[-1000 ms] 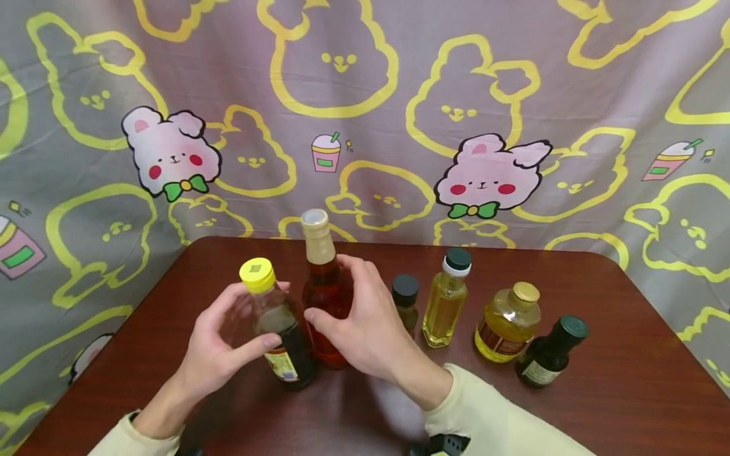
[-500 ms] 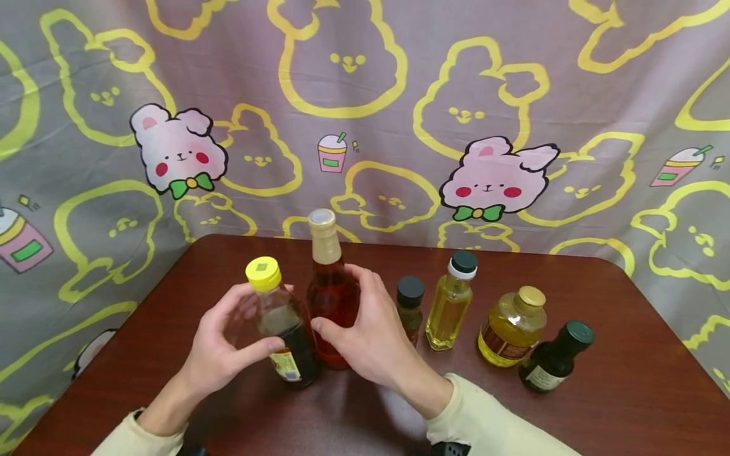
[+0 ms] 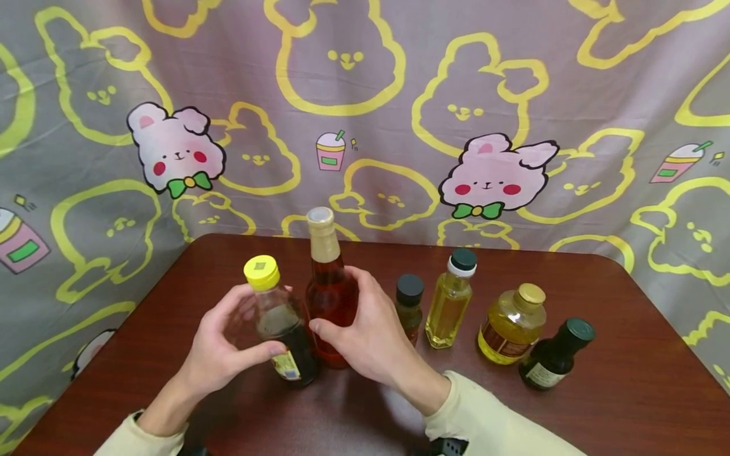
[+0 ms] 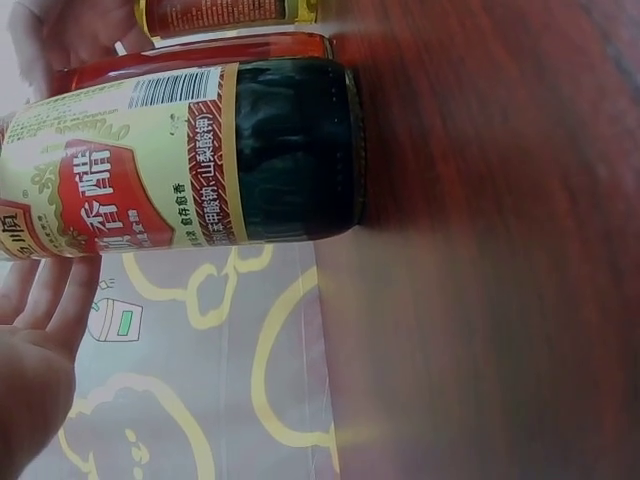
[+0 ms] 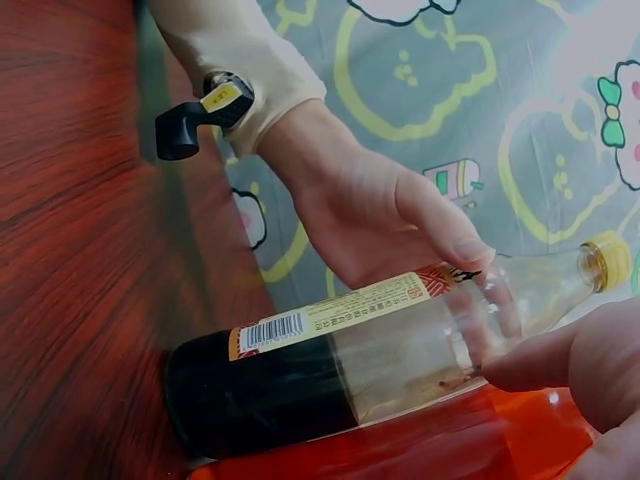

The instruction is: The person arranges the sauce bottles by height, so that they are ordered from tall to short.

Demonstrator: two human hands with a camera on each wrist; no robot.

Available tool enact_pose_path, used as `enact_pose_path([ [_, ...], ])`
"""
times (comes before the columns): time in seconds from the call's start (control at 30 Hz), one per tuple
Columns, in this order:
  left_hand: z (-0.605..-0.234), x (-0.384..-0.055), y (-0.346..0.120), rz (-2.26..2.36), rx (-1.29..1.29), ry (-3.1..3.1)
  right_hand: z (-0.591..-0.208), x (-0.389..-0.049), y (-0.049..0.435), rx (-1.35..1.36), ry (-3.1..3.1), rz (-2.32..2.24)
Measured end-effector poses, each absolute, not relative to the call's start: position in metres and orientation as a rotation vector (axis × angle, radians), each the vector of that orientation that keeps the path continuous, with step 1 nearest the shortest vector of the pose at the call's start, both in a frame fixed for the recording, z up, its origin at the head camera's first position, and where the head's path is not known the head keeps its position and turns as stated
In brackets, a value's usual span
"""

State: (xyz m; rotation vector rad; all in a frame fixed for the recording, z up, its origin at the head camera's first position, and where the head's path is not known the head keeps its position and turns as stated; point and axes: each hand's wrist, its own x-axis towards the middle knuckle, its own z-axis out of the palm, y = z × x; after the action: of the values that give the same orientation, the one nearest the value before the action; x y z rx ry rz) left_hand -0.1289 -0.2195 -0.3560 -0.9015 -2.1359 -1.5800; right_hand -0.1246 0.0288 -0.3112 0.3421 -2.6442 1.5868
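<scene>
No clear change: left hand (image 3: 215, 351) curls round yellow-capped bottle (image 3: 285, 326), right hand (image 3: 371, 329) round red bottle (image 3: 331, 297), work apparently paused.

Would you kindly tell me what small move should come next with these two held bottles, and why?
I would probably have the left hand gently loosen its hold on the yellow-capped bottle. That bottle appears to rest on the table, close beside the red bottle, which the right hand holds, so it likely needs no further support.
</scene>
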Motion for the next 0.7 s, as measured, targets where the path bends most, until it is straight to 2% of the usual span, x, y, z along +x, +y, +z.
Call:
enact_pose_path([
  [0.7,-0.3561,-0.1298,-0.2216,-1.446,-0.896,-2.184,-0.3141,-0.1262,0.0283,0.412,-2.618,1.505],
])
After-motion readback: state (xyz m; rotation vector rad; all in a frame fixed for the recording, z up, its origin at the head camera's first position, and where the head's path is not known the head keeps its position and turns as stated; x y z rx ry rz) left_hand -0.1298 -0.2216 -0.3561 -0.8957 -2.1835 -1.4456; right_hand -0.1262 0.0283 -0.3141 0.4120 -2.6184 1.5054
